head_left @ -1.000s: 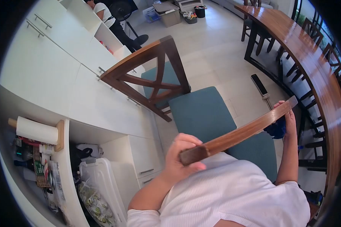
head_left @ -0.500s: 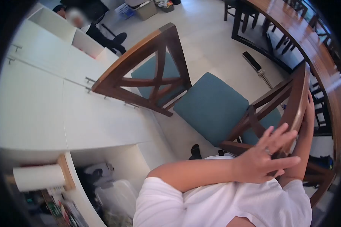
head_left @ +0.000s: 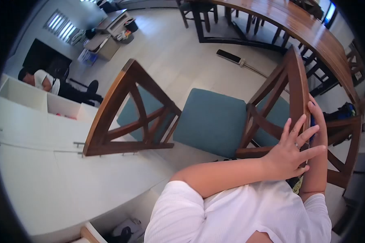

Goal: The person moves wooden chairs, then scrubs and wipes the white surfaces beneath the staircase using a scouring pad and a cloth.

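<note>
A brown wooden chair back with crossed slats stands at the right, just ahead of my body. My left hand reaches across to its near side. The fingers are spread, one wearing a ring, and overlap the chair's rail in view; whether they press on it I cannot tell. Behind the same rail, my right hand curls its fingers against the wood, partly hidden. A bit of something blue shows beside that hand, too covered to name. Left of this chair back is a teal padded seat.
Another chair back stands to the left, by white cabinets. A long wooden table curves across the back right. A flat mop lies on the floor. A person is beyond the cabinets, at the far left.
My view has tilted up and turned, showing more of the room behind. My left hand stays spread near the chair rail, while the right hand remains behind it.
</note>
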A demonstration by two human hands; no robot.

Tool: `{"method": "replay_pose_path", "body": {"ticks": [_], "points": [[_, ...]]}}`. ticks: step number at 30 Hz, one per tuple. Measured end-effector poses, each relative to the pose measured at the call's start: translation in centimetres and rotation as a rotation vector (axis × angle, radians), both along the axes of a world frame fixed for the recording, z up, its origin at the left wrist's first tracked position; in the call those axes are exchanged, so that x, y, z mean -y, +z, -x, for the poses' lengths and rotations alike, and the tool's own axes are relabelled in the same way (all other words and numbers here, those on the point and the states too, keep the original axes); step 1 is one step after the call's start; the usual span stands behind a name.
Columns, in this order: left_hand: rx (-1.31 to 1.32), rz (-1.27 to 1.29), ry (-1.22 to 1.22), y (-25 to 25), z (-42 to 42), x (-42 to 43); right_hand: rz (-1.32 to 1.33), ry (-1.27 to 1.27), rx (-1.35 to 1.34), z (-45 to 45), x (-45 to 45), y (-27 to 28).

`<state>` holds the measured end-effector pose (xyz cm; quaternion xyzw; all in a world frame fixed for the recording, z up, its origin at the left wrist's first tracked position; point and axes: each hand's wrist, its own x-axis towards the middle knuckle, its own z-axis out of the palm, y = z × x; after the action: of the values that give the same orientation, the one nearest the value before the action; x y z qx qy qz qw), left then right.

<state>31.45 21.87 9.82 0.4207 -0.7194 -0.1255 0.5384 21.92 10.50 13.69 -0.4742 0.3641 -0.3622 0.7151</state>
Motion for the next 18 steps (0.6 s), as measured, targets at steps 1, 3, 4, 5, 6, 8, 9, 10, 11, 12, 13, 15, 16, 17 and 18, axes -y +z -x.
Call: {"method": "replay_pose_path", "body": {"ticks": [1,3,4,5,6,8,9,10,11,12,13,15,16,17,18], "points": [[0.022,-0.093,-0.088,0.3,-1.0,-0.1,0.000,0.109,-0.035,0.1,1.2,-0.6],[0.058,-0.292,-0.245,0.9,-3.6,-0.3,0.014,0.160,-0.005,0.4,2.6,-2.3],[0.084,-0.279,-0.320,0.5,-4.9,-0.2,0.041,0.175,-0.063,0.2,2.7,-2.0],[0.054,-0.364,-0.289,0.2,-6.4,-0.3,0.061,0.192,-0.094,0.4,3.1,-2.3],[0.029,-0.449,-0.260,-0.1,-8.2,-0.6,0.081,0.204,-0.120,0.8,3.6,-3.2],[-0.112,-0.605,-0.193,-1.5,-12.6,-0.5,0.097,0.140,-0.211,0.7,3.0,-3.4],[-0.231,-0.679,-0.156,-3.1,-15.4,-0.5,0.054,0.126,-0.194,0.4,2.9,-3.1],[-0.201,-0.731,0.020,-5.2,-18.1,-0.9,0.008,0.104,-0.176,0.1,2.6,-2.9],[-0.261,-0.812,0.167,-8.1,-20.9,-0.8,-0.039,0.073,-0.157,-0.1,2.1,-2.8],[-0.343,-0.932,0.263,-12.0,-24.2,-1.0,-0.035,0.065,-0.165,-0.1,2.2,-2.9],[-0.404,-1.063,0.301,-14.9,-27.7,-1.3,-0.024,0.064,-0.175,0.2,2.6,-3.2],[-0.564,-1.248,0.420,-19.0,-32.8,-2.1,0.005,0.057,-0.210,0.4,3.1,-3.2],[-0.491,-1.257,0.461,-23.1,-35.6,-2.8,0.020,0.047,-0.232,0.5,2.9,-3.2],[-0.418,-1.261,0.503,-26.7,-37.7,-3.2,0.037,0.039,-0.252,0.3,2.9,-3.2],[-0.426,-1.325,0.550,-28.4,-38.7,-3.5,0.048,0.020,-0.242,-0.1,2.8,-3.2]]}}
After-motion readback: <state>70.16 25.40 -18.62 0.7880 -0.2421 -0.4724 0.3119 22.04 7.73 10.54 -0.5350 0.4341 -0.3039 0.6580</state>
